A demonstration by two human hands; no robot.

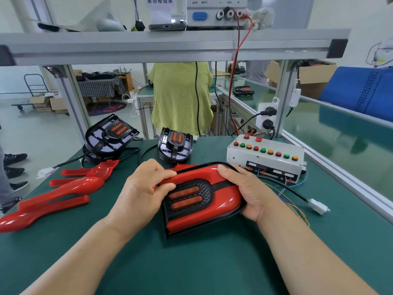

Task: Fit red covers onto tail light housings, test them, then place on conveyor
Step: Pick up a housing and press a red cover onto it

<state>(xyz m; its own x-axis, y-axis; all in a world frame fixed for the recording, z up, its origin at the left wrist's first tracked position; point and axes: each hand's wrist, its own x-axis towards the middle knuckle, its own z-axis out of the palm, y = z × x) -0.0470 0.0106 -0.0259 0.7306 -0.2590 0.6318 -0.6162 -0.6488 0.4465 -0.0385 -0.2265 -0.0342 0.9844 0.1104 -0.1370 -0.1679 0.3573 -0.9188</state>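
My left hand (pixel 140 188) and right hand (pixel 246 192) grip the rounded tail light housing (pixel 170 232) at opposite ends, fingers (pixel 168 173) curled onto its glossy red cover (pixel 202 219). The textured black centre panel (pixel 207 193) carries two orange oblong lenses (pixel 184 192). Unit is tilted over the matte green table (pixel 191 267).

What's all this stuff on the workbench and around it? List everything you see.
covered tail light: one, red over black, bench centre, in both hands
bare housings: at least two, black, bench's far edge
loose red covers: several, red, bench left
test box: one, white, coloured buttons, bench far right
connector: one, white, on black cable, right of the light
conveyor: one, green, right side
power supply: one, white, upper shelf
left hand: grips the light's left side
right hand: grips its right end
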